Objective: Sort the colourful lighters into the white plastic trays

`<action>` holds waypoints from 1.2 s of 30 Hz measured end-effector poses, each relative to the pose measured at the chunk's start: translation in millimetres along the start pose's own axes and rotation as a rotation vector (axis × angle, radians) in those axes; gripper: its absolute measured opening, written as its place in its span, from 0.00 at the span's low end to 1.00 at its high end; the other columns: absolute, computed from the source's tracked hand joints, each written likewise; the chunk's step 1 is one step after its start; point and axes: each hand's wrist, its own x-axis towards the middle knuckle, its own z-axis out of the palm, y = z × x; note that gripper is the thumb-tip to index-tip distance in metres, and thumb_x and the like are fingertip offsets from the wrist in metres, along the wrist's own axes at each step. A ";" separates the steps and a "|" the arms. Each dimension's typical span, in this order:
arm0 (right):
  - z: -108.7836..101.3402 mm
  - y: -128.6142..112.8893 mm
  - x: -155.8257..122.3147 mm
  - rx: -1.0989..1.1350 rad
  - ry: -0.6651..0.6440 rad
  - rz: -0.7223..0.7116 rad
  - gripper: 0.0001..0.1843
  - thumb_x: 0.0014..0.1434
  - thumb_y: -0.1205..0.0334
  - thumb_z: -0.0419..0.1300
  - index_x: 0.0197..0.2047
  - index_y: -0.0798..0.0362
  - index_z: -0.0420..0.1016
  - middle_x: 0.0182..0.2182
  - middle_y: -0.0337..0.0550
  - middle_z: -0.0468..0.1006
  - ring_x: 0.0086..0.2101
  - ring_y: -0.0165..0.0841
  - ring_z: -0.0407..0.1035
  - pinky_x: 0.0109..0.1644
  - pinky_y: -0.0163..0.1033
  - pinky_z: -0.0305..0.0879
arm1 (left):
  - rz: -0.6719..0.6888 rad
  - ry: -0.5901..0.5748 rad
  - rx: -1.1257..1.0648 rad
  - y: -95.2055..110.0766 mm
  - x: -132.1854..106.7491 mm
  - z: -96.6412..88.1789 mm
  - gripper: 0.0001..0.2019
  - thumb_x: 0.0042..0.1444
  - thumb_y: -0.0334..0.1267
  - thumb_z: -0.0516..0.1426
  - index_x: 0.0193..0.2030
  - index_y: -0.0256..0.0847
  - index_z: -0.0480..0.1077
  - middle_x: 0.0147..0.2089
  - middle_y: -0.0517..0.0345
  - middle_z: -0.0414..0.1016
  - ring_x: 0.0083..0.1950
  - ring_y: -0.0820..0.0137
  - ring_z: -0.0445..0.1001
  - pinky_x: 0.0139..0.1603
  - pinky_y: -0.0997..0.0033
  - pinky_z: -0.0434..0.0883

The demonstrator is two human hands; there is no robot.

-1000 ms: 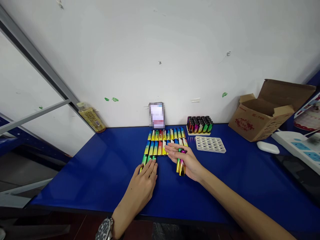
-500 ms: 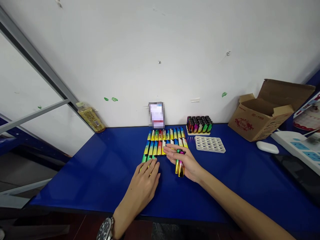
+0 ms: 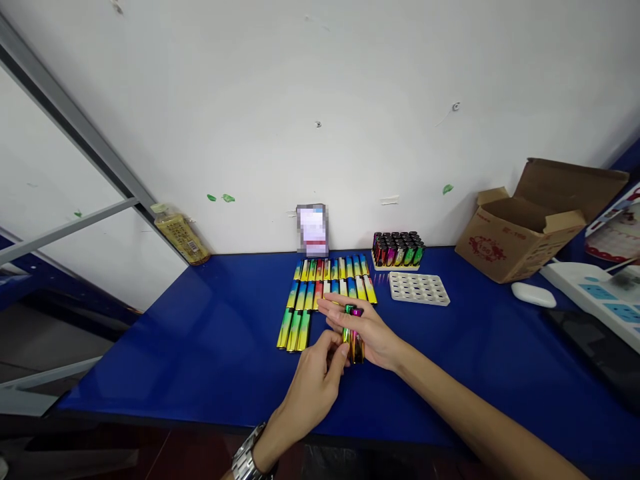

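My right hand holds a small bunch of shiny rainbow-coloured lighters in its palm, above the blue table. My left hand has come up against that bunch, thumb and fingers pinched at its left side. Rows of lighters lie flat side by side on the table just beyond my hands, with three more lighters in a short front row to the left.
A tray of upright lighters stands by the wall, an empty white holed tray in front of it. An open cardboard box, a white mouse and a power strip sit right. A bottle leans left.
My left hand lifted off the front row of lighters and moved right to the bunch in my right hand. My right hand drew slightly nearer and left.
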 end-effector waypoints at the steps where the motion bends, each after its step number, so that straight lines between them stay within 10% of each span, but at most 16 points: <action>1: 0.4 -0.9 0.3 0.001 0.012 -0.006 0.26 0.43 0.63 0.73 0.48 0.53 0.77 0.52 0.51 0.75 0.57 0.40 0.64 0.63 0.45 0.55 | -0.017 0.016 0.020 -0.7 -0.9 -2.4 0.14 0.64 0.47 0.45 0.36 0.41 0.63 0.29 0.59 0.72 0.29 0.70 0.70 0.30 0.72 0.64; 15: -3.6 -8.3 6.6 0.029 0.144 -0.078 0.23 0.42 0.59 0.73 0.43 0.55 0.78 0.46 0.50 0.79 0.54 0.41 0.68 0.63 0.47 0.58 | -0.219 0.059 0.798 -13.4 -6.3 -16.7 0.14 0.65 0.36 0.45 0.31 0.39 0.66 0.24 0.52 0.74 0.26 0.63 0.76 0.24 0.72 0.59; 19: -3.6 -8.1 7.0 0.033 0.151 -0.071 0.22 0.42 0.59 0.73 0.42 0.55 0.78 0.46 0.50 0.79 0.53 0.40 0.69 0.62 0.46 0.58 | -0.008 0.203 1.025 -20.5 -8.0 -13.6 0.16 0.65 0.37 0.45 0.31 0.38 0.70 0.26 0.52 0.75 0.25 0.65 0.75 0.21 0.73 0.61; 24: -5.4 -8.3 7.6 0.019 0.149 -0.077 0.22 0.43 0.59 0.72 0.42 0.54 0.78 0.46 0.49 0.80 0.53 0.40 0.69 0.62 0.46 0.58 | 0.451 0.377 1.126 -29.5 -17.5 -7.0 0.16 0.65 0.35 0.44 0.46 0.34 0.72 0.39 0.46 0.78 0.42 0.61 0.76 0.43 0.62 0.71; 36: -5.9 -7.1 7.5 0.024 0.163 -0.073 0.23 0.41 0.59 0.73 0.42 0.54 0.78 0.46 0.50 0.80 0.53 0.41 0.69 0.61 0.45 0.60 | 0.502 0.444 1.231 -32.0 -7.3 -3.2 0.20 0.65 0.34 0.43 0.48 0.27 0.73 0.48 0.40 0.77 0.52 0.56 0.73 0.51 0.56 0.65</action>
